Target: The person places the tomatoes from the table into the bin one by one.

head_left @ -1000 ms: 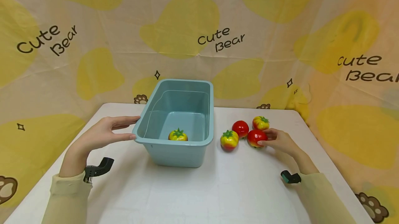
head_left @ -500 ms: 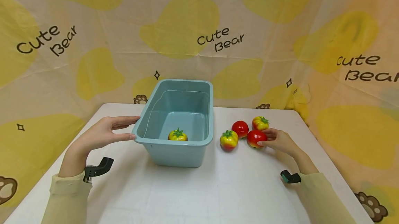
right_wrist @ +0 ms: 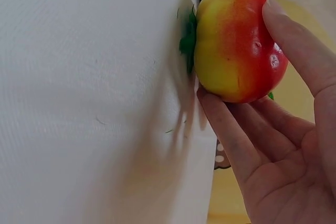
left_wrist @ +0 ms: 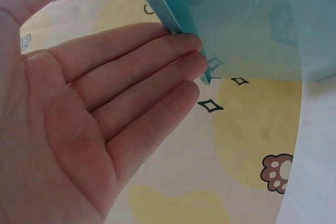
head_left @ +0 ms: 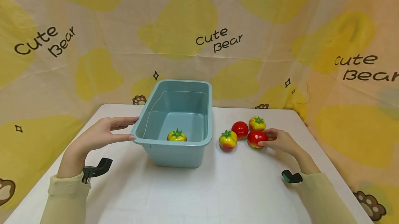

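A light blue plastic tub [head_left: 174, 154] stands mid-table with one yellow tomato [head_left: 176, 136] inside. My left hand [head_left: 99, 134] touches the tub's left rim with straight fingers, thumb lower down at the near corner; the left wrist view has the fingertips against its outer side. My right hand [head_left: 280, 141] grips a glossy red tomato [head_left: 256, 139], thumb on one side and fingers on the other. In the right wrist view this tomato [right_wrist: 236, 45] shows a yellow patch, and its green leaves face the white tabletop, close over their shadow.
Beside the held tomato lie a red tomato [head_left: 239, 130] and two yellow-red ones, one behind [head_left: 257, 123] and one nearer the tub [head_left: 228, 140]. A printed cloth [head_left: 174, 26] hangs behind the white table [head_left: 199, 196] and along its sides.
The yellow-red tomato at the back has rolled slightly left, its leafy top turning from the right to face up. Both hands keep their hold and place; the head view shifts slightly.
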A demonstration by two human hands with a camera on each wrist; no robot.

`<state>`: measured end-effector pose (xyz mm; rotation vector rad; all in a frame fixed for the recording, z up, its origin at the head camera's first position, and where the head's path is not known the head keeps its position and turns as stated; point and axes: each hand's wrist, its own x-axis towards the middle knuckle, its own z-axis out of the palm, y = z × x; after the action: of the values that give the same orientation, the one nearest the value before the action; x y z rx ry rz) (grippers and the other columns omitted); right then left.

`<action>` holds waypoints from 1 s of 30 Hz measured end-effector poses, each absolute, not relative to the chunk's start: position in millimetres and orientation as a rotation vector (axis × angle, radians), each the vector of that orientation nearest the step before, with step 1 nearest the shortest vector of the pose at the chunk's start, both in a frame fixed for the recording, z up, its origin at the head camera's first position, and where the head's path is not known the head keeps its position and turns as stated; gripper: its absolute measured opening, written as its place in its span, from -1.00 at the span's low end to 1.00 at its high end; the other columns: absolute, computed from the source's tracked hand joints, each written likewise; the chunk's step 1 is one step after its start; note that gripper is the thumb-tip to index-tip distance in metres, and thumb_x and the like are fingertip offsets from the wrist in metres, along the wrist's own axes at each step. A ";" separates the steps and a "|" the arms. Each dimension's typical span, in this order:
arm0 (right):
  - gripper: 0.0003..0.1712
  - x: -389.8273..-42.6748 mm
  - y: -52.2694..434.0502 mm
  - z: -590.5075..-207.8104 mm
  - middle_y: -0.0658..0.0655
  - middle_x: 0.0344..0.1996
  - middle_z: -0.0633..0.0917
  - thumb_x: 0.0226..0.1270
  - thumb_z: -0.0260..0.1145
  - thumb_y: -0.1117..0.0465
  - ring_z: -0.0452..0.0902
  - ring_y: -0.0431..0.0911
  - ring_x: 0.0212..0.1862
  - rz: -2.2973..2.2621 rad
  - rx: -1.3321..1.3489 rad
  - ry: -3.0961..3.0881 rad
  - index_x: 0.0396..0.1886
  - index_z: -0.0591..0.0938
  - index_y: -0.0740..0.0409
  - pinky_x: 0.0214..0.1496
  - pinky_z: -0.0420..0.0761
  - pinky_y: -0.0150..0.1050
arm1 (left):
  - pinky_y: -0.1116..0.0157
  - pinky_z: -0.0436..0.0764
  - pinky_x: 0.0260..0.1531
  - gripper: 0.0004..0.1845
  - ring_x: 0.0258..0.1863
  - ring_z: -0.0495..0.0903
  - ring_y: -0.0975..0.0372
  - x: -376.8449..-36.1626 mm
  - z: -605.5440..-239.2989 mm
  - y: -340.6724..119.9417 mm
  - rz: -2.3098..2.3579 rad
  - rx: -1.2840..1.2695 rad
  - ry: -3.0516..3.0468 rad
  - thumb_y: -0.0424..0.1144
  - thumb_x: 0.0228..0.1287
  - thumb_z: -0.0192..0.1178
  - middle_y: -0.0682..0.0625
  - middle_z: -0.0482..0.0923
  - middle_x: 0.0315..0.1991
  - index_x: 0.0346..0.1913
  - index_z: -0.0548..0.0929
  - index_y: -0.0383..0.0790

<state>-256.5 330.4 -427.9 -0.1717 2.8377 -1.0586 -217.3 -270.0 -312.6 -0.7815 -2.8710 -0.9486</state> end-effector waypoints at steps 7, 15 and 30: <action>-0.22 -254.6 334.5 -424.8 0.26 0.04 0.62 0.09 0.41 -0.19 0.54 0.09 0.04 -1.066 -0.175 2.844 0.17 0.50 0.23 0.08 0.63 -0.04 | 0.66 0.42 0.07 -0.35 0.17 0.52 0.05 -217.0 -312.5 -269.9 -0.949 -0.782 -2.870 0.03 0.12 0.34 0.02 0.51 0.22 0.29 0.47 -0.02; -0.21 -251.8 337.9 -417.8 0.27 0.05 0.61 0.09 0.40 -0.20 0.53 0.10 0.04 -1.048 -0.169 2.864 0.17 0.49 0.22 0.07 0.64 -0.03 | 0.67 0.41 0.07 -0.36 0.16 0.53 0.18 -218.1 -313.4 -270.7 -0.946 -0.785 -2.868 0.03 0.13 0.34 0.04 0.51 0.22 0.29 0.47 -0.02; -0.24 -247.1 339.8 -402.9 0.31 0.07 0.59 0.12 0.39 -0.16 0.54 0.12 0.02 -1.056 -0.219 2.885 0.18 0.48 0.23 -0.03 0.67 -0.06 | 0.67 0.41 0.06 -0.36 0.16 0.53 0.11 -218.1 -313.1 -270.6 -0.953 -0.775 -2.871 0.04 0.12 0.34 0.05 0.51 0.22 0.29 0.47 0.02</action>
<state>-247.1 339.8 -402.9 -0.2190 2.8852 -1.0559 -218.1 -270.6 -313.1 -0.7748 -2.8706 -0.9531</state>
